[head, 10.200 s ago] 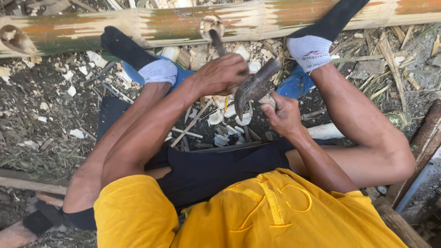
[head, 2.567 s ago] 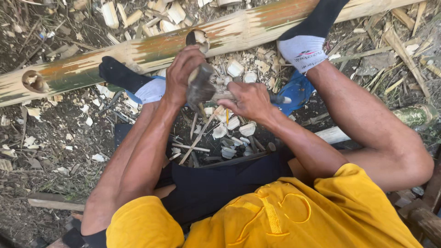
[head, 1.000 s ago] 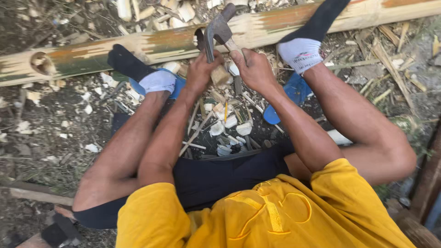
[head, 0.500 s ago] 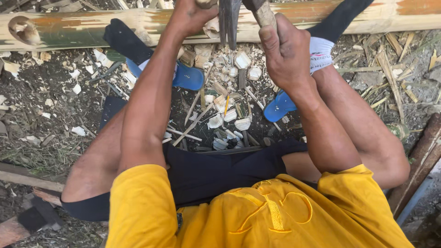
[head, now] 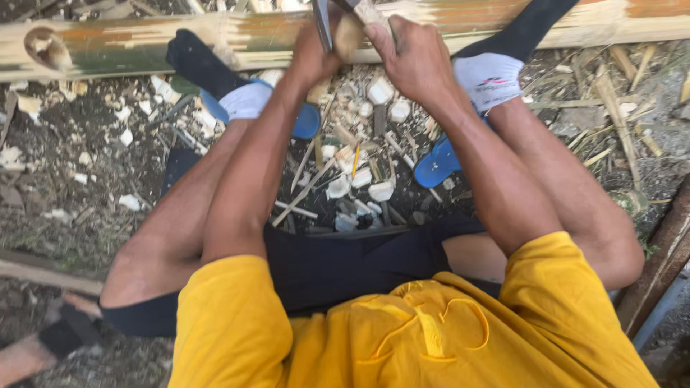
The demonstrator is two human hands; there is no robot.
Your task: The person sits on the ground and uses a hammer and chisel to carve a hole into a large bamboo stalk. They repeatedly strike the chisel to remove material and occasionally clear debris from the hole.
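Note:
I sit on the ground with my legs apart. My right hand (head: 413, 61) grips the pale wooden handle of a chopping knife (head: 368, 13); its dark blade (head: 321, 23) points up at the top edge of the view. My left hand (head: 313, 59) holds a short tan bamboo piece (head: 348, 36) right beside the blade. Both hands are raised together in front of a long green-and-yellow bamboo pole (head: 144, 44) that lies across the ground. The knife's tip is cut off by the frame.
Pale bamboo chips and splinters (head: 359, 154) litter the dirt between my feet. I wear blue sandals (head: 437, 164) over black-and-white socks (head: 492, 75). A rusty post (head: 658, 251) stands at the right. Another person's foot (head: 43, 345) shows at the lower left.
Over the earlier frames both hands lifted from near my lap up to the bamboo pole with the knife. Since half a second ago they have stayed together, with the blade now against the bamboo piece.

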